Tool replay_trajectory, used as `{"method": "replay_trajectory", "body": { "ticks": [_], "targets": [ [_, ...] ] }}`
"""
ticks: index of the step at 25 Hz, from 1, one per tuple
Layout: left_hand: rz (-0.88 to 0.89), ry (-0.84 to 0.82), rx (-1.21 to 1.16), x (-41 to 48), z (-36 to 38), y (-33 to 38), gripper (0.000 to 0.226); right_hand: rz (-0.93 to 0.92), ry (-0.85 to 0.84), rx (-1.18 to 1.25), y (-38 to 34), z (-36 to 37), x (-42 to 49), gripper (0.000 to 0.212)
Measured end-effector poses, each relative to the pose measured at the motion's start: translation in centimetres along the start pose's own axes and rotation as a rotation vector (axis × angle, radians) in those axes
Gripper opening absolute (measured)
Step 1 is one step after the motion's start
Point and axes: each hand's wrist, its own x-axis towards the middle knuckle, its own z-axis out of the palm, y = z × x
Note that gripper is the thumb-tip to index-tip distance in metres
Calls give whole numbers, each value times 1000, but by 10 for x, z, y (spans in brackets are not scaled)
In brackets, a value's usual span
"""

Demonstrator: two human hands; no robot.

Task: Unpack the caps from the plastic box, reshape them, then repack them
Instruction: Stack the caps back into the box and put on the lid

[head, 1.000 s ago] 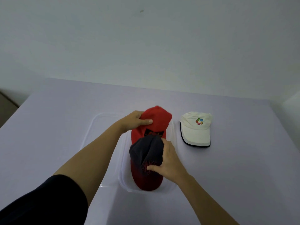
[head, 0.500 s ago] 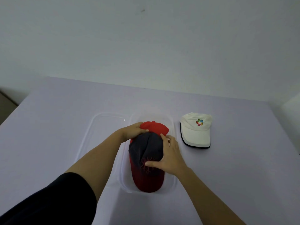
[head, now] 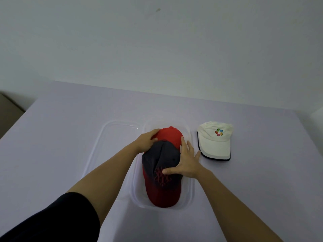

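Note:
A clear plastic box (head: 190, 186) sits mid-table with two caps in it. A red cap (head: 172, 137) lies at the far end, crown up. A dark navy cap with a red brim (head: 161, 160) overlaps it on the near side. My left hand (head: 147, 141) curls round the left side of the red cap's crown. My right hand (head: 187, 160) lies flat with spread fingers on the dark cap's right side, thumb across its embroidered front. A white cap with a coloured logo (head: 214, 143) rests on the table just right of the box.
The box's clear lid (head: 109, 147) lies flat on the table right beside the box's left side. The lavender table (head: 52, 145) runs to a pale wall at the back. A brown surface shows past the table's left edge.
The red cap came down from a raised, tilted position into the far end of the box. My right hand's fingers spread out over the dark cap.

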Motion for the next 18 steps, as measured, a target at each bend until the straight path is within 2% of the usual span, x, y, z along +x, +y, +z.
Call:
{"method": "replay_trajectory", "body": {
  "ticks": [3,6,10,12,15,18],
  "targets": [
    [12,-29,-8,-1,-3,0,48,-24,9,8,-2,-7,3,151],
    [40,-12,105,-1,0,-1,50,-3,52,-27,-4,-10,1,150],
    [-4,102,100,-5,1,1,48,42,114,-256,-3,-10,4,142],
    [-17,73,44,-10,-7,3,41,19,125,-326,-2,-12,5,139],
    [-60,-138,-76,-20,-19,1,60,-10,123,-373,0,-12,8,139],
    [-22,-170,71,-24,-18,-3,80,-47,151,-479,2,-9,9,137]
  ]
}}
